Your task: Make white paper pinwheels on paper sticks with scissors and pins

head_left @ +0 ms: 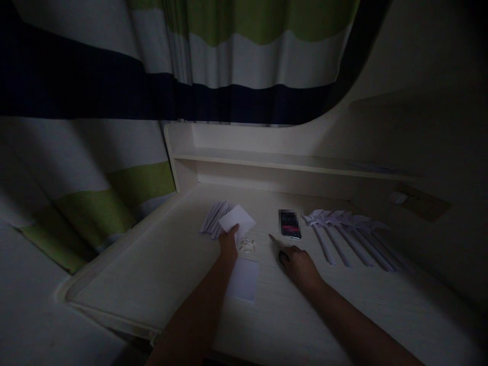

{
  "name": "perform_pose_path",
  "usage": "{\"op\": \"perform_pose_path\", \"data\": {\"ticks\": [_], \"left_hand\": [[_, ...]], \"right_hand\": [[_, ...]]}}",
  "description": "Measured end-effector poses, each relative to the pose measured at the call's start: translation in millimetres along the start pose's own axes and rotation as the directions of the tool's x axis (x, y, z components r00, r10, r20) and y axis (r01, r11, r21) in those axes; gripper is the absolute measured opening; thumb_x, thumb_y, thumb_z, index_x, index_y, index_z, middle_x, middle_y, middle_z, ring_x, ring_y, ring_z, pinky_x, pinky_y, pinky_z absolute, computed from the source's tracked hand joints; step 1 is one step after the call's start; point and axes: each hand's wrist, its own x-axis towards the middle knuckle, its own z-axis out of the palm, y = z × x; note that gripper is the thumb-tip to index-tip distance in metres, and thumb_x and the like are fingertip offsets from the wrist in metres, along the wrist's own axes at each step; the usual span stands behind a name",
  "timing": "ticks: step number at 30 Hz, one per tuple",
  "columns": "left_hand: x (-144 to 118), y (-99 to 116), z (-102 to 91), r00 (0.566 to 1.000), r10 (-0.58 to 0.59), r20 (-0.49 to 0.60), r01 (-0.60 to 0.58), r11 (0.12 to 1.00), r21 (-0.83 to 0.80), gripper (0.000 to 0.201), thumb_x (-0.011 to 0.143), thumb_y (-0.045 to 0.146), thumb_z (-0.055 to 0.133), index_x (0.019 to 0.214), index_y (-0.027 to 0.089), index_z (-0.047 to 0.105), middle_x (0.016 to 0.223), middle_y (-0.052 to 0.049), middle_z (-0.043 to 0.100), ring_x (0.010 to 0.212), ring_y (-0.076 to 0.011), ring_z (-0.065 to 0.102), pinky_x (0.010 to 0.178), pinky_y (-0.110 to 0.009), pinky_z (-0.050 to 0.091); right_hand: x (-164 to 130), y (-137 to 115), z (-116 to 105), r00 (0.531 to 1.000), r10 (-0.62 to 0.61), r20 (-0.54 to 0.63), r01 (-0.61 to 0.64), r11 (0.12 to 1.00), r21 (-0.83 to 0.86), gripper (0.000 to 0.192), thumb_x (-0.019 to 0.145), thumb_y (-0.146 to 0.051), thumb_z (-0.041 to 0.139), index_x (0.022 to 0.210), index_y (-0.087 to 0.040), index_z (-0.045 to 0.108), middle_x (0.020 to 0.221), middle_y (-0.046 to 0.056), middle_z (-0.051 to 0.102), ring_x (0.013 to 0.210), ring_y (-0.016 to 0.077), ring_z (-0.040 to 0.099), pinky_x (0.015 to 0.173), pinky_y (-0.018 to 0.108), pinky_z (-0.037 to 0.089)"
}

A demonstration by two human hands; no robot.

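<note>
A white piece of paper (237, 219), angled like a diamond, is gripped in my left hand (229, 243), thumb on top. My right hand (299, 262) is closed around scissors (275, 241); a dark handle loop and a pointed blade show. The blade points up and left, apart from the paper. Small white scraps (247, 245) lie on the desk between the hands. Nearer to me, a flat white sheet (244, 279) lies partly behind my left forearm. Behind the left hand is a pile of narrow white paper strips or rolls (213, 218).
A phone (290, 223) lies on the white desk (152, 269) beyond my right hand. To its right sit several paper sticks with leaf-like tops (351, 239) in a row. A shelf (267, 158) runs along the back, before a striped curtain (247, 61). The room is dim.
</note>
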Motion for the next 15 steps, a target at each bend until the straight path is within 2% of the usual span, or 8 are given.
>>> {"op": "perform_pose_path", "data": {"ticks": [5, 11, 15], "left_hand": [[5, -8, 4.5, 0.997, -0.007, -0.080, -0.001, 0.994, -0.106, 0.037, 0.058, 0.029, 0.065, 0.090, 0.011, 0.059, 0.090, -0.010, 0.063, 0.081, -0.0195, 0.059, 0.071, -0.030, 0.045], [1, -9, 9.3, 0.999, 0.022, -0.038, -0.029, 0.980, -0.195, 0.041, 0.052, 0.026, 0.069, 0.088, 0.009, 0.060, 0.085, -0.010, 0.065, 0.076, -0.0201, 0.060, 0.069, -0.031, 0.045], [-7, -7, 15.3, 0.998, 0.017, 0.060, -0.004, 0.976, -0.218, 0.040, 0.050, 0.025, 0.070, 0.086, 0.009, 0.061, 0.082, -0.010, 0.066, 0.072, -0.0214, 0.060, 0.067, -0.032, 0.046]], "right_hand": [[28, -20, 11, 0.999, 0.037, 0.000, -0.037, 0.997, -0.064, 0.030, 0.081, -0.020, 0.036, 0.090, -0.011, 0.062, 0.087, 0.014, 0.060, 0.074, 0.0202, 0.059, 0.063, 0.027, 0.039], [50, -32, 23, 0.997, 0.080, -0.022, -0.082, 0.994, -0.068, 0.030, 0.081, -0.015, 0.035, 0.091, -0.011, 0.063, 0.087, 0.016, 0.059, 0.077, 0.0225, 0.059, 0.063, 0.031, 0.041], [59, -35, 27, 0.995, 0.084, -0.052, -0.086, 0.996, -0.025, 0.028, 0.079, -0.012, 0.037, 0.089, -0.012, 0.064, 0.087, 0.016, 0.059, 0.082, 0.0233, 0.057, 0.064, 0.031, 0.041]]}}
